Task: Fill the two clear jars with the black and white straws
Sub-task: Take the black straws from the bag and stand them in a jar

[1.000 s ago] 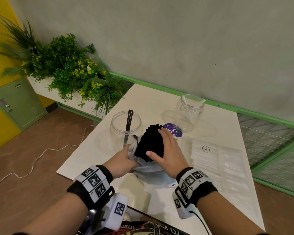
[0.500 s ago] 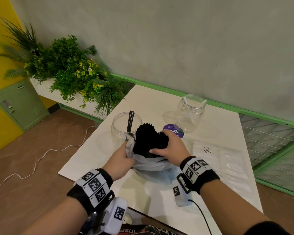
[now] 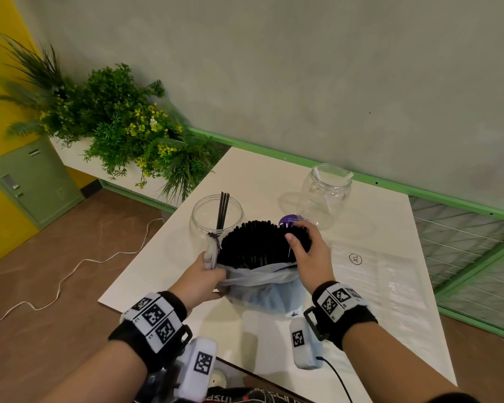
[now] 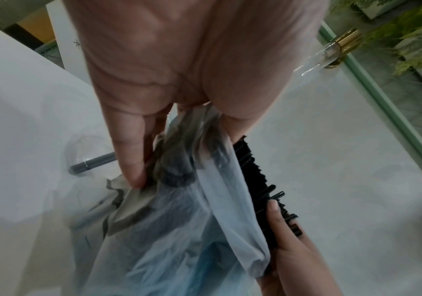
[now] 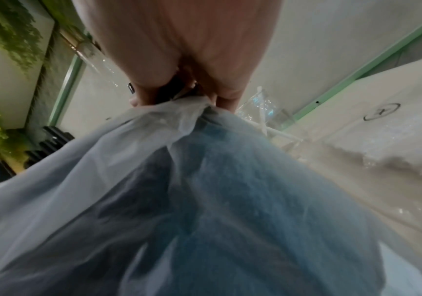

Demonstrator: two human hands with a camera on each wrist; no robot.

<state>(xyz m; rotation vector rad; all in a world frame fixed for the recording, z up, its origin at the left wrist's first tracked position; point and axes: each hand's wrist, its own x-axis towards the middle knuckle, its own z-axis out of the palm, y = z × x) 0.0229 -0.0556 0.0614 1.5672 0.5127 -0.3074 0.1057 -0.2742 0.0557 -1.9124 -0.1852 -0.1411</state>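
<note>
White table, bearing everything. Plastic bag at the near centre, crammed with a fanned bundle of black straws. Two clear jars behind: left jar holding a few black straws, right jar further back. Left hand pinching the bag's bunched rim, fingers curled tight. Right hand clamped over the bundle's right edge, thumb pressed against the straw tips.
</note>
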